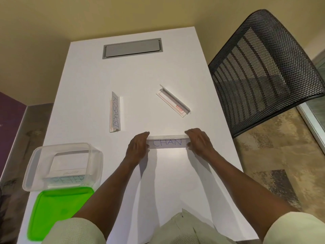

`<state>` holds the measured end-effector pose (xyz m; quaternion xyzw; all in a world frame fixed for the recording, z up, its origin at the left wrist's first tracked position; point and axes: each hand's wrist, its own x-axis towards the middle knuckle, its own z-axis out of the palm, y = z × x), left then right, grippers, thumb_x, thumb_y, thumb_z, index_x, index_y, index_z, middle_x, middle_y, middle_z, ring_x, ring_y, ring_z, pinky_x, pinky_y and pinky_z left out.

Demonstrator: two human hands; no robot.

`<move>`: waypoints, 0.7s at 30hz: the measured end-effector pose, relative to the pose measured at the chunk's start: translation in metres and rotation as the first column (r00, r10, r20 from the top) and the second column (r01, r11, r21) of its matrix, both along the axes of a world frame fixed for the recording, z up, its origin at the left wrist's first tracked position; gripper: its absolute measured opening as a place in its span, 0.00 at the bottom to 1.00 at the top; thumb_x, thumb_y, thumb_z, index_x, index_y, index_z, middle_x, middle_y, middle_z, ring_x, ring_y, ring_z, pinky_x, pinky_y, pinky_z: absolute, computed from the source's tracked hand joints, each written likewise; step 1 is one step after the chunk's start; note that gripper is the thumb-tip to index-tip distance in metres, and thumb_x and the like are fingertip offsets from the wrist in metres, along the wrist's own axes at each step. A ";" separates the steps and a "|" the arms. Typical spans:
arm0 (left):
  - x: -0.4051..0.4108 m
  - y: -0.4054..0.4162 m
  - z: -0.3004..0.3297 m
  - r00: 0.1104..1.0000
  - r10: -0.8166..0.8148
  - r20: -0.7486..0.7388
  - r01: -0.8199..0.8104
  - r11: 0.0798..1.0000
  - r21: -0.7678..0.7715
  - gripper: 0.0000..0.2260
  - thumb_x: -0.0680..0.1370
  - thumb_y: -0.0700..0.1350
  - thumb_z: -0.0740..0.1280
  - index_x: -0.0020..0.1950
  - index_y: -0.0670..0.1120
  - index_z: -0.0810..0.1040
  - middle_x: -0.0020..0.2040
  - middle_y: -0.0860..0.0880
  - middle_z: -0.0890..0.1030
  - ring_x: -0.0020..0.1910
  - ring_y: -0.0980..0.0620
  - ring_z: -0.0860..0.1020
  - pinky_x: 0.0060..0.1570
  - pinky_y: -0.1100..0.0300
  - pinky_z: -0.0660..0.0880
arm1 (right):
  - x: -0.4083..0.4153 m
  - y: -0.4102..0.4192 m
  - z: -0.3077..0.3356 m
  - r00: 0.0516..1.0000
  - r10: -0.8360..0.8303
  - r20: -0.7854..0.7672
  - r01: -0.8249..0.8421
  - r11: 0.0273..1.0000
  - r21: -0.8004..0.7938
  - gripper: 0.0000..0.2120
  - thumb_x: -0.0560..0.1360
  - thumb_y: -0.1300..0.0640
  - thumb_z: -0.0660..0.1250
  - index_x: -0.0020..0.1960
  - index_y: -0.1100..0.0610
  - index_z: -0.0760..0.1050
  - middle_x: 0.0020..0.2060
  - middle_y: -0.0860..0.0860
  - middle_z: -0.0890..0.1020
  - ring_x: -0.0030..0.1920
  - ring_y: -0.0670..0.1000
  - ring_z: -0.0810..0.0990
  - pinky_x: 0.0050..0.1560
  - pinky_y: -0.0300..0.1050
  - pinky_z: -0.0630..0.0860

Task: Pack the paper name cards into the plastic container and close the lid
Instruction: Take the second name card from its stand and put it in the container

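Note:
A paper name card reading CHAN (167, 143) in a clear holder lies in the middle of the white table (158, 182). My left hand (138, 148) grips its left end and my right hand (199, 142) grips its right end. A second card reading KOSAKSI (116, 112) in its holder lies further back to the left. An empty clear holder (173, 101) with a red label lies back right. The clear plastic container (64, 165) stands at the near left with a card reading PETER (69, 179) inside. Its green lid (58, 213) lies flat in front of it.
A grey cable hatch (131, 48) is set into the table's far end. A black mesh chair (263, 71) stands close to the table's right edge. The table's left edge runs just beside the container and lid.

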<state>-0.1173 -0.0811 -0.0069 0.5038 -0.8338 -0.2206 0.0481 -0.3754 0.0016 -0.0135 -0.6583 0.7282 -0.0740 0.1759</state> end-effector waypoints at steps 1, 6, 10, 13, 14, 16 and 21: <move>-0.003 -0.002 0.001 1.000 -0.022 0.008 0.021 1.000 0.005 0.25 0.75 0.34 0.68 0.71 0.36 0.69 0.69 0.38 0.74 0.68 0.40 0.73 0.67 0.51 0.68 | 0.000 -0.001 -0.001 1.000 0.016 0.000 -0.016 1.000 0.002 0.23 0.70 0.65 0.68 0.64 0.65 0.72 0.60 0.59 0.79 0.61 0.60 0.74 0.58 0.51 0.70; -0.009 -0.005 -0.002 0.993 -0.117 0.033 0.118 0.992 -0.043 0.24 0.69 0.30 0.71 0.66 0.34 0.74 0.63 0.36 0.78 0.57 0.36 0.80 0.55 0.47 0.77 | 0.000 -0.008 -0.004 0.999 0.051 -0.002 -0.050 0.998 0.023 0.21 0.69 0.67 0.67 0.61 0.67 0.74 0.56 0.61 0.81 0.57 0.63 0.76 0.54 0.53 0.72; -0.010 -0.011 -0.007 0.990 -0.116 0.076 0.115 0.993 0.020 0.22 0.76 0.34 0.65 0.70 0.37 0.70 0.69 0.40 0.74 0.62 0.40 0.76 0.62 0.50 0.73 | 0.002 -0.011 -0.006 0.998 0.063 -0.023 -0.062 0.997 0.052 0.19 0.69 0.67 0.65 0.60 0.68 0.75 0.53 0.62 0.81 0.55 0.63 0.77 0.54 0.54 0.72; -0.010 -0.014 -0.007 0.990 -0.127 0.066 0.128 0.992 -0.017 0.20 0.74 0.33 0.67 0.66 0.35 0.75 0.63 0.38 0.79 0.55 0.39 0.80 0.55 0.50 0.77 | 0.001 -0.012 -0.009 0.998 0.060 -0.007 -0.060 0.997 0.046 0.18 0.68 0.68 0.66 0.57 0.69 0.76 0.48 0.62 0.82 0.49 0.64 0.79 0.49 0.53 0.74; -0.010 -0.014 -0.007 0.987 -0.155 0.052 0.158 0.986 -0.049 0.19 0.70 0.31 0.71 0.61 0.33 0.78 0.57 0.37 0.82 0.48 0.38 0.82 0.48 0.50 0.80 | 0.001 -0.012 -0.010 0.998 0.060 -0.010 -0.059 0.998 0.038 0.17 0.67 0.69 0.67 0.56 0.69 0.77 0.46 0.63 0.82 0.47 0.63 0.79 0.47 0.52 0.74; -0.009 -0.012 -0.004 0.979 -0.193 0.062 0.197 0.979 -0.056 0.18 0.61 0.26 0.75 0.50 0.31 0.82 0.44 0.35 0.85 0.35 0.38 0.83 0.35 0.49 0.82 | 0.001 -0.012 -0.010 0.998 0.058 -0.016 -0.058 0.998 0.025 0.16 0.64 0.70 0.69 0.52 0.69 0.78 0.40 0.63 0.81 0.40 0.63 0.79 0.41 0.51 0.72; -0.013 -0.016 -0.004 0.991 -0.133 0.001 0.133 0.991 -0.031 0.15 0.74 0.30 0.65 0.60 0.32 0.78 0.51 0.34 0.83 0.49 0.37 0.81 0.51 0.48 0.77 | 0.002 -0.013 -0.007 0.998 0.048 -0.029 -0.049 0.998 -0.033 0.15 0.58 0.72 0.71 0.45 0.68 0.80 0.31 0.60 0.78 0.31 0.61 0.76 0.33 0.47 0.70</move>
